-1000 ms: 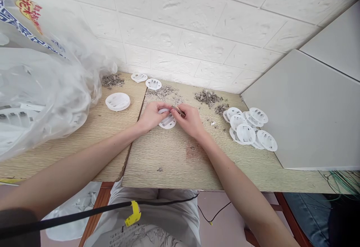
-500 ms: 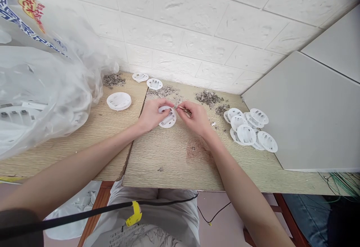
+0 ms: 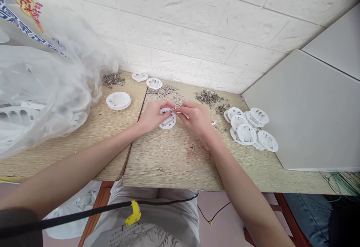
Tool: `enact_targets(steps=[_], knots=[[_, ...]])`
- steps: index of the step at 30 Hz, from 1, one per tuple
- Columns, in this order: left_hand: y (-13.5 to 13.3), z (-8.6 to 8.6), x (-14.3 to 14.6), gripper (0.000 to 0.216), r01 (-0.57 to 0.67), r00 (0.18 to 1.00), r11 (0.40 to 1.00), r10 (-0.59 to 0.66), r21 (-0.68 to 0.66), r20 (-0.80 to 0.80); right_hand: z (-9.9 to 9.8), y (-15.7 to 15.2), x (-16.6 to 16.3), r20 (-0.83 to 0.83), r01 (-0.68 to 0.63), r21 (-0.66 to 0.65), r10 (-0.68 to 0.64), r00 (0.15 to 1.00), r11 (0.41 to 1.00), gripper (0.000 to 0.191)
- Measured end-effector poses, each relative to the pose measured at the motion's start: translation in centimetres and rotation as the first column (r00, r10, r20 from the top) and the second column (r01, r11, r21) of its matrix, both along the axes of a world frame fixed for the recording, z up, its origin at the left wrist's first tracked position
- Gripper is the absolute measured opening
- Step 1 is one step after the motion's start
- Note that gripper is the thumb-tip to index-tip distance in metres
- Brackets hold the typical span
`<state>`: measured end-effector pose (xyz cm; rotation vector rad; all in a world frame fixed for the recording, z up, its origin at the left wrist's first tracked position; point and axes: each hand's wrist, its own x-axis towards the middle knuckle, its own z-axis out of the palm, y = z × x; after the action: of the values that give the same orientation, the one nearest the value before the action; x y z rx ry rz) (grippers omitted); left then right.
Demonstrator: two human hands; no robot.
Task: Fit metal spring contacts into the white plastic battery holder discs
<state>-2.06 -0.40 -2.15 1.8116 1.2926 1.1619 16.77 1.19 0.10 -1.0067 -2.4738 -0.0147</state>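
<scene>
A round white plastic disc (image 3: 168,122) with slots and small metal contacts is held by my left hand (image 3: 154,116), thumb on its face and fingers behind the upper edge. My right hand (image 3: 196,118) pinches at the disc's upper right edge, fingertips close to the left ones. What sits in that pinch is too small to make out. Behind the hands lie scattered small metal pieces (image 3: 165,90), and a darker heap of metal clips (image 3: 208,96) lies to the right.
Several finished-looking white discs (image 3: 246,133) are piled at right. A small stack of discs (image 3: 118,101) lies at left, beside a large clear plastic bag (image 3: 56,89). Two more discs (image 3: 154,83) lie near the wall. A grey panel (image 3: 303,116) borders the right side.
My right fingertips have moved slightly left, up to the disc's edge and the left fingertips. The thin metal piece seen earlier in the right hand no longer shows clearly.
</scene>
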Motion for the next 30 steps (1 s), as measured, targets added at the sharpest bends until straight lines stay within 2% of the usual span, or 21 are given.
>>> enact_targets(steps=[10,30], knots=[[0.2,-0.1,0.1,0.024,0.038,0.999,0.999,-0.038,-0.01,-0.007,0.6,-0.4,0.0,0.122,-0.004,0.061,-0.003,0.993,0.998,0.025],[0.2,0.0,0.2,0.023,0.045,0.999,0.999,-0.045,-0.005,-0.021,0.7,-0.4,0.1,0.127,-0.004,0.054,-0.002,0.992,0.999,0.024]])
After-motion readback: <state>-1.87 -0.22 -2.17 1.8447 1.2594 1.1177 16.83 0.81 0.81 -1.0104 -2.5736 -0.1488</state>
